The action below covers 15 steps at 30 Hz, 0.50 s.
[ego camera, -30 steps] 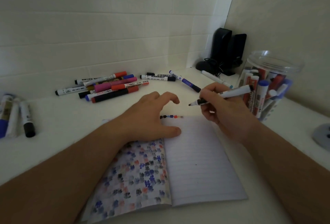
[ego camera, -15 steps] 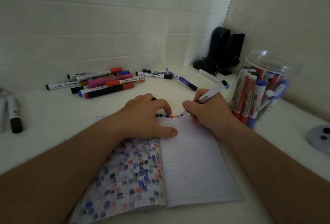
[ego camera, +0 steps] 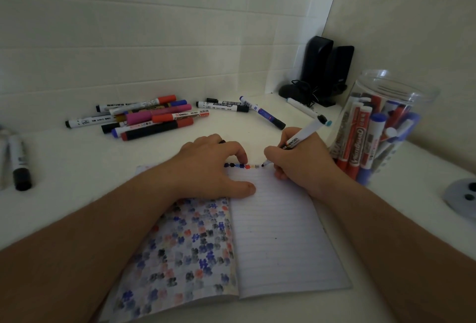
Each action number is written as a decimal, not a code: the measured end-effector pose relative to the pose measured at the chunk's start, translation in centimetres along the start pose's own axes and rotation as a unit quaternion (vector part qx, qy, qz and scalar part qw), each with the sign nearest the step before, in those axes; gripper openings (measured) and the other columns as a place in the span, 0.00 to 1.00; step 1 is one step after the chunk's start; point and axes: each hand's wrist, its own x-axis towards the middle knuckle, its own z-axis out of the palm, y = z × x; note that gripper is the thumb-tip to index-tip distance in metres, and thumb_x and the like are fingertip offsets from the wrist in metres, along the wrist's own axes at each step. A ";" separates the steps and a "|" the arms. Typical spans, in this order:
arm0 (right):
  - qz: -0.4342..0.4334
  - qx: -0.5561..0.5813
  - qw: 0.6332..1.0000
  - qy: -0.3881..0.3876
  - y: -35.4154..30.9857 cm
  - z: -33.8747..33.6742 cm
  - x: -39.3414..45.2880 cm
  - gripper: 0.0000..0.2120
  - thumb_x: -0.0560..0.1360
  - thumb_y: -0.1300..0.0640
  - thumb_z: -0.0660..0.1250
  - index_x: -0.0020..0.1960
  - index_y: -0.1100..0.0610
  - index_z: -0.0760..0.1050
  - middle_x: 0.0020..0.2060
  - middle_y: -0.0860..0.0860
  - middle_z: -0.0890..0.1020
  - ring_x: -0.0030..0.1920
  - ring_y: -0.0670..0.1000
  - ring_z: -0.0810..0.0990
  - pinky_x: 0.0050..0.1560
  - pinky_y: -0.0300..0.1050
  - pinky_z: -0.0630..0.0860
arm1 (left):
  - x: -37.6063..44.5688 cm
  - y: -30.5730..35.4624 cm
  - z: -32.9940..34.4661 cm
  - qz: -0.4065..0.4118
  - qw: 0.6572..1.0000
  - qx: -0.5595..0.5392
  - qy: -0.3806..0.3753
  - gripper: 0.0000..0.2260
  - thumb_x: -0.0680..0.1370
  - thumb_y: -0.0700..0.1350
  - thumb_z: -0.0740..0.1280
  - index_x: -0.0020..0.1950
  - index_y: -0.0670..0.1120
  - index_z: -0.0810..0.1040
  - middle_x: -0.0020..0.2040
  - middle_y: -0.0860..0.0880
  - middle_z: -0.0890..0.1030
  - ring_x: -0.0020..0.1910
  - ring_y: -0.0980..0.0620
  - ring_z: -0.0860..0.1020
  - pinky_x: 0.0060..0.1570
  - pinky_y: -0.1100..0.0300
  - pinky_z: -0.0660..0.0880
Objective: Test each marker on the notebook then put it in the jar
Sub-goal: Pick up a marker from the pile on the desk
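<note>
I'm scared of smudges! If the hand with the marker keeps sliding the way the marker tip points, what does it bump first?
Probably the left hand. The marker in the right hand points left along the row of test dots, which it would cross first.

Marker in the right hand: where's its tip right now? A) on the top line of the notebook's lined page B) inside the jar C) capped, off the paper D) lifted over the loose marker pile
A: the right hand holds the marker with its tip down at the end of the row of test dots on the notebook, not in the jar.
</note>
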 end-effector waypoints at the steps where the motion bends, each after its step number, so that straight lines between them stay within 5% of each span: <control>1: 0.002 0.000 1.000 0.003 0.0 0.0 0.0 0.12 0.72 0.63 0.73 0.38 0.58 0.70 0.30 0.64 0.81 0.27 0.52 0.83 0.33 0.49 0.80 | 0.0 0.0 0.0 0.000 1.000 -0.001 0.000 0.23 0.69 0.73 0.69 0.60 0.69 0.69 0.54 0.59 0.69 0.59 0.52 0.70 0.64 0.47 0.70; 7: 0.010 0.047 0.999 0.006 0.1 -0.2 -0.1 0.14 0.74 0.65 0.73 0.36 0.58 0.69 0.27 0.57 0.80 0.25 0.52 0.81 0.28 0.43 0.75 | -0.1 -0.1 0.1 0.003 1.000 -0.003 0.004 0.24 0.69 0.73 0.69 0.61 0.68 0.70 0.55 0.58 0.69 0.59 0.52 0.70 0.63 0.49 0.70; 15: -0.006 -0.022 1.000 0.005 -0.3 0.1 -0.3 0.13 0.72 0.63 0.73 0.35 0.57 0.68 0.26 0.57 0.77 0.25 0.51 0.81 0.28 0.43 0.74 | -0.1 -0.1 0.1 0.007 1.000 0.002 0.004 0.24 0.69 0.73 0.69 0.61 0.68 0.69 0.53 0.59 0.69 0.57 0.52 0.70 0.61 0.50 0.70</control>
